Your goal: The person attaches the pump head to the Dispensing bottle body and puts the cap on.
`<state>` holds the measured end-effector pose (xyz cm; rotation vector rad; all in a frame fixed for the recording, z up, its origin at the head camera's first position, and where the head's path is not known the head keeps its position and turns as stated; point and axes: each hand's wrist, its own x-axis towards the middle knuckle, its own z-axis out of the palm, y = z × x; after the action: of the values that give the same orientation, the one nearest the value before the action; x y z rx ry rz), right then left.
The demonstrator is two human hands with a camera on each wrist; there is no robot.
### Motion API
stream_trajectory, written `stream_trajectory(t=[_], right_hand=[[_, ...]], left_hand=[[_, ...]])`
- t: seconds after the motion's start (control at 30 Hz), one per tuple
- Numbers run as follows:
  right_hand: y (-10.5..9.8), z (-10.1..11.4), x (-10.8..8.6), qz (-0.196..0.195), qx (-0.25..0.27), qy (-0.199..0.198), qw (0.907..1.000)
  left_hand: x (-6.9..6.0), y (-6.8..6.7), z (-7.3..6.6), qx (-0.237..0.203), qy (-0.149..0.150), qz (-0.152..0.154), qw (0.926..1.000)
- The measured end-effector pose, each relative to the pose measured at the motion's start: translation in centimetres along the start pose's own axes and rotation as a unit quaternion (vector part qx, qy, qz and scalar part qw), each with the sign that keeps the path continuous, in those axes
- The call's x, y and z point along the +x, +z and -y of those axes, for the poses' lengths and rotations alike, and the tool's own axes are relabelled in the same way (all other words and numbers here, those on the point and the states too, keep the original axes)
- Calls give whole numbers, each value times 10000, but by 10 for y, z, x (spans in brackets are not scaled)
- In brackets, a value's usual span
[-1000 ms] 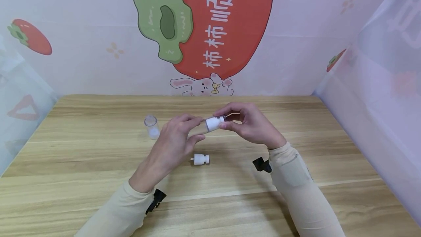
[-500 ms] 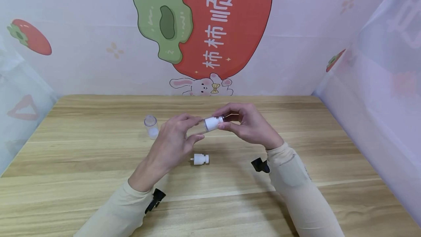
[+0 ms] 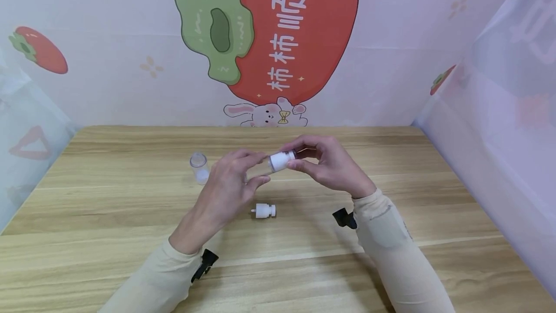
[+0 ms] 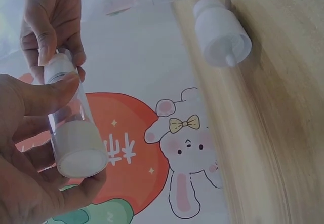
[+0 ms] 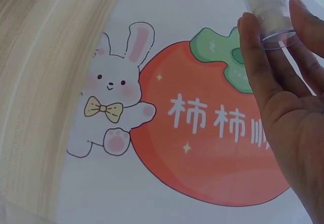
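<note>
Head, the pair of hands: A person's left hand [image 3: 228,177], thumb and fingers curled round a clear bottle [image 3: 262,170], grasps it above the wooden table [image 3: 130,235]; the right hand [image 3: 330,165] pinches its far end, at the white pump head [image 3: 279,161]. The bottle lies tilted between them, right end higher.
Head, standing container: A second clear bottle [image 3: 200,168] stands beyond the left hand, white at its bottom; whether that is its base or contents cannot be told. Only this view shows it.
Head, loose part: A spare white pump [image 3: 263,210] lies on its side nearer the wearer, stem pointing left.
Left wrist, bottle: Clear walls enclose a white lower section [image 4: 78,145] ending in a pale disc, a detail the fingers hide from the head view. Any liquid is hard to make out.
Left wrist, spare pump: Its hollow skirt and inner stem face the lens.
Right wrist, capped end: Right thumb and fingers grasp a clear cap [image 5: 278,40] with white parts inside; the rest is cut off by the upper edge.
Right wrist, backdrop: A printed rabbit [image 5: 111,89] hugs a red persimmon [image 5: 212,153], its lettering partly hidden by the hand.
</note>
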<state>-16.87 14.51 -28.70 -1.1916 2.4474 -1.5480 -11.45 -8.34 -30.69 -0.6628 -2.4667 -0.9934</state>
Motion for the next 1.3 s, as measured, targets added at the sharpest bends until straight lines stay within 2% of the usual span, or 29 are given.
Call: stream_trajectory(t=[0.17, 0.33, 0.57, 0.8, 1.0, 1.17, 1.3], right_hand=[[-2, 1, -1, 160, -90, 27, 9998], [-6, -1, -2, 275, -416, 135, 9987], [-18, -2, -4, 151, -654, 222, 9975], [-23, 2, -5, 125, -953, 409, 9945], [-24, 2, -6, 173, -1321, 654, 9889], [-24, 2, -6, 363, -1751, 963, 9792], [-24, 1, -5, 602, -2116, 1124, 9690]], left_hand=[[1, 1, 1, -93, -158, 46, 9998], [1, 3, 3, -183, -334, 93, 9992], [2, 7, 10, -635, -857, 105, 9942], [4, 11, 20, -1365, -1611, 280, 9770], [4, 16, 28, -1873, -1991, 343, 9613], [4, 21, 34, -2227, -2274, 393, 9472], [3, 25, 37, -2363, -2459, 458, 9389]])
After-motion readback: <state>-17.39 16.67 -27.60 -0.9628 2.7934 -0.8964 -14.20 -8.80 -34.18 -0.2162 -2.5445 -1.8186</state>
